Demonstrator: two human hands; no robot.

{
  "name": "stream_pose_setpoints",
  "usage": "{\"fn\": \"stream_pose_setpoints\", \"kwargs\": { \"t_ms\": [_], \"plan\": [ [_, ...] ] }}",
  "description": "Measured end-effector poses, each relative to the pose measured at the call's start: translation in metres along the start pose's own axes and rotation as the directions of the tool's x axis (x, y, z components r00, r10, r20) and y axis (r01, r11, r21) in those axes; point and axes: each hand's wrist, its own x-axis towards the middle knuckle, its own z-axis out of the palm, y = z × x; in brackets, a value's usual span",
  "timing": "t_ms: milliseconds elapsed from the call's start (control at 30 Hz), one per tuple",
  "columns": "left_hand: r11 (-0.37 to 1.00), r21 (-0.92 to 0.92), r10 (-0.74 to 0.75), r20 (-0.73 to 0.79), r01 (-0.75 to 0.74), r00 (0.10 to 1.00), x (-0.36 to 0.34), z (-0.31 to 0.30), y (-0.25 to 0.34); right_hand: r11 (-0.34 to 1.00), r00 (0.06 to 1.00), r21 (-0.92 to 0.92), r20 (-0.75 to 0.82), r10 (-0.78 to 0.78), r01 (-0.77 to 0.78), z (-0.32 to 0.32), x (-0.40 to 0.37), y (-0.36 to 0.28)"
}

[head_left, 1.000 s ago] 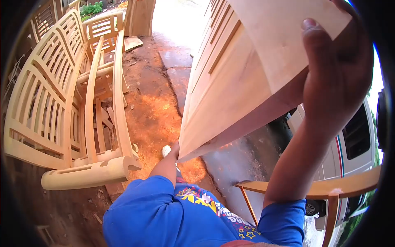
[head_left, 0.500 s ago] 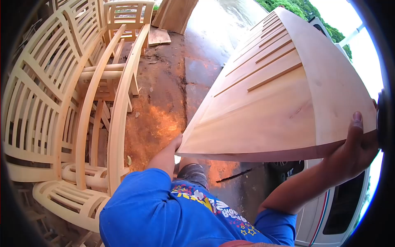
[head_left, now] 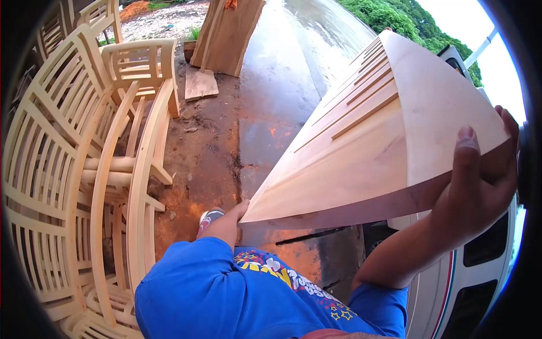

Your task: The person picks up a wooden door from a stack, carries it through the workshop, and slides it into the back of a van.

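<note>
Wood everywhere. The big pale wooden panel [head_left: 367,152] is up off the ground, carried at its near short edge, which runs from one hand to the other across the front of the person. Its long axis points away from them, towards the trees [head_left: 406,17], and the right side is tipped higher than the left. Raised strips run lengthwise along the face.

The right hand [head_left: 480,192] is clamped on the near right corner, thumb lying flat on the top face and fingers wrapped round the edge. The left hand [head_left: 241,208] is tucked under the near left corner. Its fingers are hidden by the panel, so I can't tell how far they're curled.

On room: the stacked slatted chairs [head_left: 84,169] crowd the left edge of the ground [head_left: 271,101], and a white van [head_left: 480,282] sits close on the right, partly under the panel. Between them a wet strip of ground is open ahead, up to an upright wood slab [head_left: 226,34] with a loose board [head_left: 200,85] at its foot.

One shoe [head_left: 210,217] peeks out below the left arm. The panel hides the rest of the legs.
</note>
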Motion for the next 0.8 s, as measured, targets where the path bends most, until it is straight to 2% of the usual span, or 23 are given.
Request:
{"fn": "stream_pose_setpoints", "kwargs": {
  "t_ms": [33,67,100,167,233,267,300,333,367,400,500,533,633,700,800],
  "plan": [
    [0.995,0.045,0.088,-0.082,-0.085,0.993,0.016,0.007,0.032,1.000,1.000,-0.009,-0.008,-0.029,0.029,0.032,0.010,0.020],
    [0.992,0.069,0.108,-0.041,-0.106,0.993,0.079,-0.009,0.042,0.999,0.999,-0.008,0.001,-0.050,0.050,0.061,0.016,0.042],
    [0.982,0.139,0.138,-0.075,-0.126,0.988,0.089,-0.005,0.074,0.998,0.998,-0.007,0.009,-0.070,0.070,0.090,0.023,0.064],
    [0.997,0.058,0.047,0.081,-0.051,0.996,0.151,-0.020,0.119,0.999,1.000,0.050,0.023,-0.004,0.003,0.151,0.032,0.099],
    [0.980,0.175,-0.077,-0.129,0.099,0.989,0.176,-0.022,0.187,0.998,0.999,0.037,0.009,0.047,-0.047,0.215,0.040,0.135],
    [0.816,0.550,0.265,-0.088,-0.175,0.960,0.243,-0.042,0.203,1.000,1.000,0.005,-0.011,0.010,-0.010,0.247,0.052,0.153],
    [0.894,0.385,0.247,0.002,-0.229,0.969,0.268,-0.045,0.243,0.999,0.999,-0.025,-0.030,-0.042,0.041,0.278,0.065,0.177],
    [0.949,0.202,0.228,0.091,-0.242,0.970,0.289,-0.048,0.284,0.998,0.999,-0.055,0.017,-0.040,0.040,0.313,0.072,0.199],
    [0.985,0.170,-0.036,0.027,0.031,0.999,0.275,-0.040,0.326,1.000,1.000,-0.011,0.005,0.020,-0.020,0.341,0.079,0.225],
    [0.947,0.115,-0.297,-0.039,0.300,0.954,0.216,-0.014,0.396,0.996,0.997,-0.019,-0.010,0.082,-0.082,0.370,0.091,0.244],
    [0.953,0.300,-0.072,0.107,0.037,0.992,0.319,-0.029,0.463,0.995,0.997,-0.066,0.007,0.079,-0.078,0.441,0.131,0.310],
    [0.944,0.330,-0.060,0.132,0.013,0.990,0.346,-0.026,0.487,0.992,0.998,-0.110,0.010,0.056,-0.055,0.467,0.143,0.332],
    [0.917,0.397,-0.118,0.163,0.045,0.980,0.414,-0.013,0.563,0.970,0.996,-0.227,0.010,-0.090,0.090,0.546,0.177,0.399],
    [0.896,0.434,-0.172,0.151,0.091,0.973,0.450,-0.011,0.606,0.978,0.986,-0.146,-0.051,-0.158,0.149,0.603,0.186,0.442],
    [0.871,0.478,-0.196,0.120,0.116,0.973,0.508,-0.012,0.688,0.989,0.982,-0.066,-0.131,-0.139,0.131,0.671,0.205,0.504]
  ]
}}
